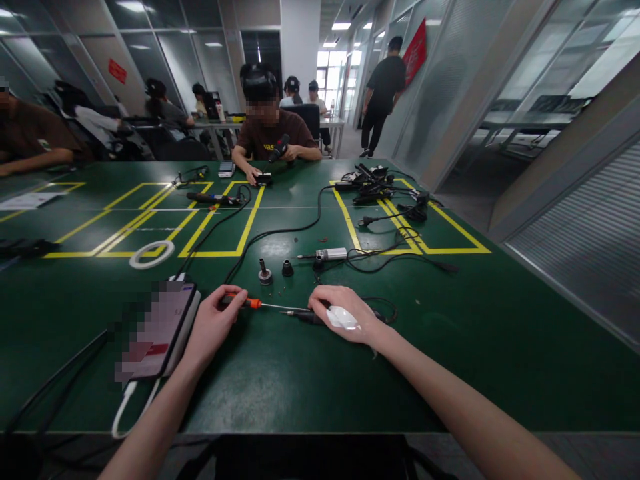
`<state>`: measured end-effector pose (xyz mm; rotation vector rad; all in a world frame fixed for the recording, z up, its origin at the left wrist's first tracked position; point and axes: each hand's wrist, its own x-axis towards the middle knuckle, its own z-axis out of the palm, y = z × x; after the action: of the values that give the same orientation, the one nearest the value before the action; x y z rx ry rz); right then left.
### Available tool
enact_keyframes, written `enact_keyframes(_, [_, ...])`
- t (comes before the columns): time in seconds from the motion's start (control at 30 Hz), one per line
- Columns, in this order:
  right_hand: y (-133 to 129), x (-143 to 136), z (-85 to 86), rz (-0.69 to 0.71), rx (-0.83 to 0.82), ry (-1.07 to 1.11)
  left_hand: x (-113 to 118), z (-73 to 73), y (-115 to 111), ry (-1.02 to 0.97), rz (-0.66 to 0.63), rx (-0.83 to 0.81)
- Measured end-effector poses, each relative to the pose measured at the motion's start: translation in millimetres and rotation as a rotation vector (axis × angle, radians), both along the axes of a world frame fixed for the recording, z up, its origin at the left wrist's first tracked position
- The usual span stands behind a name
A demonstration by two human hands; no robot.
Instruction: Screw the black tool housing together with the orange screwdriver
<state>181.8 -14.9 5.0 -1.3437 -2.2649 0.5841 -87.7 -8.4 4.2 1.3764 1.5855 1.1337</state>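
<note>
My left hand (219, 321) is closed around the orange handle of a screwdriver (255, 303), its thin shaft pointing right. My right hand (345, 312) lies curled palm down over a black pen-like tool with a metal tip, which looks like a soldering iron (306, 316). The screwdriver's tip reaches my right fingertips, where contact is hidden. A white patch covers the back of that hand. Just beyond my hands are a round metal part with a stem (265, 272), a black cone-shaped cap (287, 268) and a silver cylinder with a thin tip (331, 255).
A phone (163, 330) with a white cable lies left of my left hand. A white ring (151, 254) and a pile of black cables (370, 183) lie farther off. Across the green table (250, 390), a person holds a power drill (279, 148).
</note>
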Motion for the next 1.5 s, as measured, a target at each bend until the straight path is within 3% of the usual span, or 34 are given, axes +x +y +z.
enact_keyframes(0.37, [-0.2,0.4,-0.8,-0.004,0.0,0.015,-0.6,-1.2,-0.9,0.157,-0.014,0.078])
enact_keyframes(0.8, [-1.0,-0.2,0.6,-0.002,0.004,0.013,-2.2,-1.1,0.8,-0.121,-0.012,-0.017])
enact_keyframes(1.13, [-0.6,0.8,0.7,0.007,-0.011,0.014,-1.8,3.6,-1.4,-0.107,-0.007,0.01])
enact_keyframes(1.5, [-1.3,0.2,3.6,0.007,-0.019,-0.001,-3.1,-2.1,0.5,-0.048,0.007,0.012])
